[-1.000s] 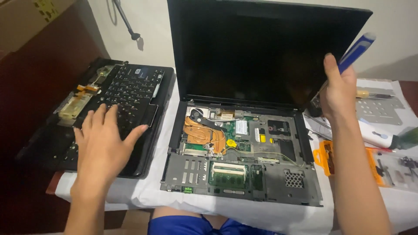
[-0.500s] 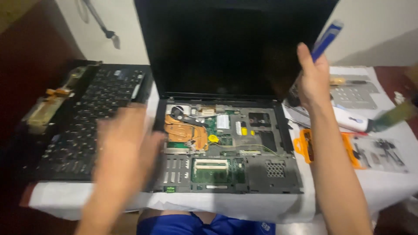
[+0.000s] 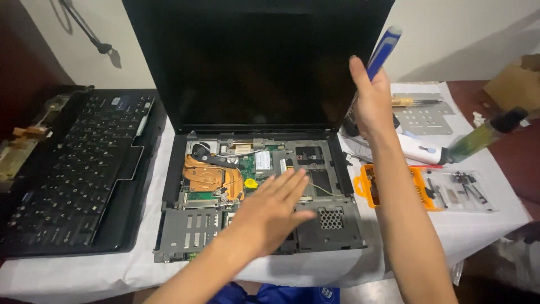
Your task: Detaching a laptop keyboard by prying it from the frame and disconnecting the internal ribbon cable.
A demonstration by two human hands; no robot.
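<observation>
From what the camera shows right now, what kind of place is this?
Probably a home or small repair bench for electronics. An opened laptop with bare circuit boards lies on a white-covered table, a removed keyboard beside it, and an orange screwdriver-bit case to the right.

— What's the room like?
— A plain pale wall [image 3: 467,39] runs behind the table [image 3: 73,273], which wears a white cloth.
— Anything on the wall?
— A dark cord [image 3: 84,28] hangs at the upper left, throwing a shadow.
— And the sides?
— Dark reddish wood [image 3: 17,50] at far left, maybe a cabinet; it's too cropped to say. A brown cardboard box [image 3: 514,81] sits at right.
— Light?
— Even, indoor, soft shadows.
</observation>
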